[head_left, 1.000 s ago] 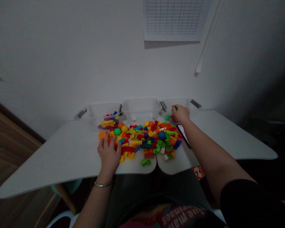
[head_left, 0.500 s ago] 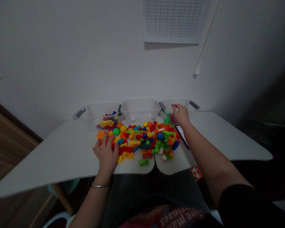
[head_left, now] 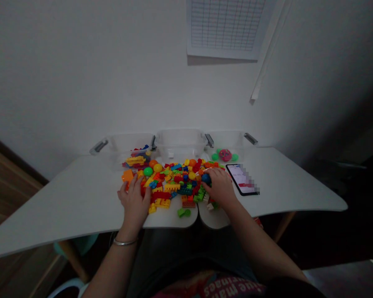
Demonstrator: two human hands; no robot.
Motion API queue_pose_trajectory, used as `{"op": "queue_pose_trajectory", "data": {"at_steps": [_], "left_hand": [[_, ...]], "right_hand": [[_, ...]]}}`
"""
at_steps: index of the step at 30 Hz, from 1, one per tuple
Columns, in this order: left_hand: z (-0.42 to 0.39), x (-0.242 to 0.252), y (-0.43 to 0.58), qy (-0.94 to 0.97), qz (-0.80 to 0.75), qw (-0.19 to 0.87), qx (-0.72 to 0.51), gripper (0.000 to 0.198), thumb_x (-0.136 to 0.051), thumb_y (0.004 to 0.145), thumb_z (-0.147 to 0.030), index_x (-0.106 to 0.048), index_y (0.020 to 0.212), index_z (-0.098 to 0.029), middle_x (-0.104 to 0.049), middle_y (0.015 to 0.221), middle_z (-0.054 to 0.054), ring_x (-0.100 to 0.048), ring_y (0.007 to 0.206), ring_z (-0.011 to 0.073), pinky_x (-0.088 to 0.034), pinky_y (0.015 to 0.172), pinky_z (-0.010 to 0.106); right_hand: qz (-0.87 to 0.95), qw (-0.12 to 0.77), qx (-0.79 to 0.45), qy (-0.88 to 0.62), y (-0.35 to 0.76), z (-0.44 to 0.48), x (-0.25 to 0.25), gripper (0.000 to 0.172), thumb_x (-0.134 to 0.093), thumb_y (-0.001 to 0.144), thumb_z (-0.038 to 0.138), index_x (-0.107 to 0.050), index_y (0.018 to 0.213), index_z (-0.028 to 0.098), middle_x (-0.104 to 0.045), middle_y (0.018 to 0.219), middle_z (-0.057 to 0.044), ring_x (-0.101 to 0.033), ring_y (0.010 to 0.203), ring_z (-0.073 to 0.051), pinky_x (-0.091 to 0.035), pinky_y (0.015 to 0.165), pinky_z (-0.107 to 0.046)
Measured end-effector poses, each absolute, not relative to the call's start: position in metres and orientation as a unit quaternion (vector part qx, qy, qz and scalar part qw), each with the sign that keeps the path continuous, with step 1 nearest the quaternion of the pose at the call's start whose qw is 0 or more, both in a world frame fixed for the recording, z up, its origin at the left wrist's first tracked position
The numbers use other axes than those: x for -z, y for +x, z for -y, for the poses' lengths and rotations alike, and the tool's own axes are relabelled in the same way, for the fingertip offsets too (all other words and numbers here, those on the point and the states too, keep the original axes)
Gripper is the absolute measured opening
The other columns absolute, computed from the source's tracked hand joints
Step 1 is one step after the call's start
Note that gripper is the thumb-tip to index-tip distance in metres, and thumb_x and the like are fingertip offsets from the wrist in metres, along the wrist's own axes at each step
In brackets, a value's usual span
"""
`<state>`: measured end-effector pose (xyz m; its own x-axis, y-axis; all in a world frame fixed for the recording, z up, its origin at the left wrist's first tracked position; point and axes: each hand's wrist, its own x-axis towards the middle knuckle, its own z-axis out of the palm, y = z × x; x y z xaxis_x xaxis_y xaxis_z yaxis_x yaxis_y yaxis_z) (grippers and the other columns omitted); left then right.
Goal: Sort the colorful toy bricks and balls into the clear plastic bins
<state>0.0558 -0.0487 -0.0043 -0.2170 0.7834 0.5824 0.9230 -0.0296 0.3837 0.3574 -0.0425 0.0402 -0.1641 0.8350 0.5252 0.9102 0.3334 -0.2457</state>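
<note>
A heap of bright plastic building blocks covers the middle of the white table, with small coloured balls among them. My right hand is at the heap's right side, its fingers curled round a blue ball. At the left end, my left hand rests with fingers spread over the pieces, partly hiding some red ones. Close to its fingertips are an orange block and a green ball. Yellow and orange balls lie just behind.
Three clear bins line the wall: the left bin holds colourful pieces, the middle bin stands between, the right bin contains a pink ball and green ones. A phone lies right of the heap. The white table has a front notch.
My right hand has come back from over the right bin to the heap and closed round the blue ball. My left hand stays among the blocks. The view has shifted slightly.
</note>
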Motion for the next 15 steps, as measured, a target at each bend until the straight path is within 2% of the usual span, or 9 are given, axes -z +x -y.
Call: {"op": "queue_pose_trajectory", "data": {"at_steps": [7,15], "left_hand": [[0.052,-0.0012,0.0596,-0.614,0.698,0.091,0.356,0.048,-0.041,0.09,-0.04,-0.057,0.128,-0.017,-0.051,0.143,0.012,-0.03,0.134,0.0344,-0.018,0.111,0.057],[0.0536,-0.003,0.0612,-0.604,0.708,0.102,0.352,0.05,-0.039,0.09,-0.04,-0.058,0.127,-0.013,-0.052,0.138,0.016,-0.03,0.132,0.0368,-0.018,0.109,0.062]], "right_hand": [[0.726,0.313,0.109,-0.602,0.3548,0.042,-0.0344,0.028,-0.065,0.078,0.029,-0.066,0.105,0.021,-0.062,0.12,-0.014,-0.048,0.12,-0.035,-0.039,0.101,-0.052],[0.708,0.307,0.096,-0.629,0.3522,0.0409,-0.03,0.031,-0.064,0.078,0.029,-0.066,0.108,0.02,-0.061,0.122,-0.015,-0.049,0.119,-0.035,-0.039,0.101,-0.052]]}}
